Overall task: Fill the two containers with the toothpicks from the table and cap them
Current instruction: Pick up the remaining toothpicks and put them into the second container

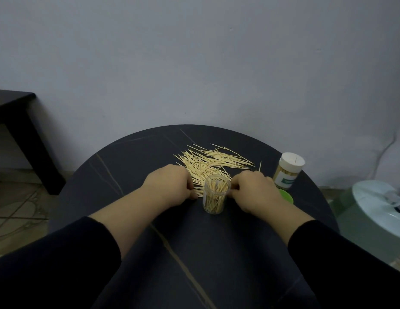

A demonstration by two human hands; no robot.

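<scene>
Looking down at a round dark surface point(132, 175) here, and the toothpicks point(208, 161) are lying in a loose pile around the middle of the frame, fanning out toward the upper right. The open jar point(215, 197) is standing upright just below the pile, right at its near edge, uncapped and holding a good bunch of sticks.

The left hand point(170, 186) is sitting just left of the jar. Its fingers point(191, 190) are curling down on the pile's near edge, pinching some toothpicks as far as I can see. The right hand point(255, 192) is resting just right of the jar, fingers curling in close against the jar's wall. Honestly can't tell whether they're gripping it or just touching.

Over at the right of the frame the capped jar point(288, 170) is standing with a white lid on, full of sticks. A green cap point(286, 196) is peeking out just below it, half hidden behind the right hand. One stray toothpick point(260, 166) is lying between the pile and the capped jar. A black side table point(13, 108) is standing at the upper left.
</scene>
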